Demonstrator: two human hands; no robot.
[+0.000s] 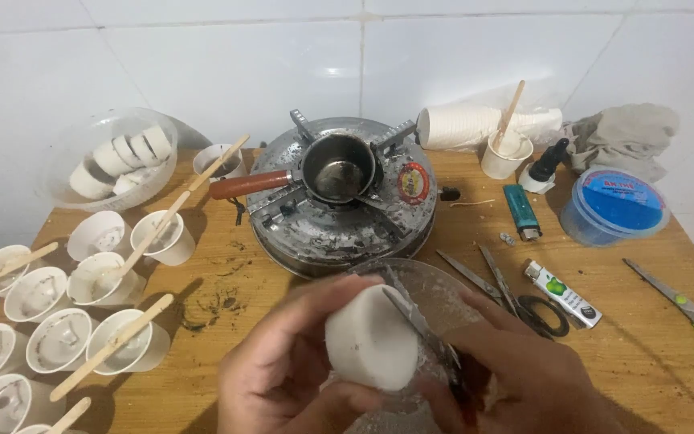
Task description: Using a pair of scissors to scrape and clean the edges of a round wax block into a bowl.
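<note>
My left hand point(283, 370) grips a short white wax cylinder point(369, 339) from the left and below. In my right hand point(524, 378) is a knife point(423, 325), whose blade lies across the cylinder's right edge. Both hands hover over a clear glass bowl point(435, 289) at the table's front. Just behind the bowl stands a round metal stove point(339, 229) carrying a small dark pot point(339, 169) with a reddish handle.
Several white paper cups point(58, 321) with wooden sticks crowd the left side; a clear bowl point(110, 157) of wax pieces sits behind them. On the right lie black scissors point(516, 297), green-handled scissors point(692, 317), two lighters point(521, 210), a blue lidded tub point(614, 205), a dropper bottle, a cloth.
</note>
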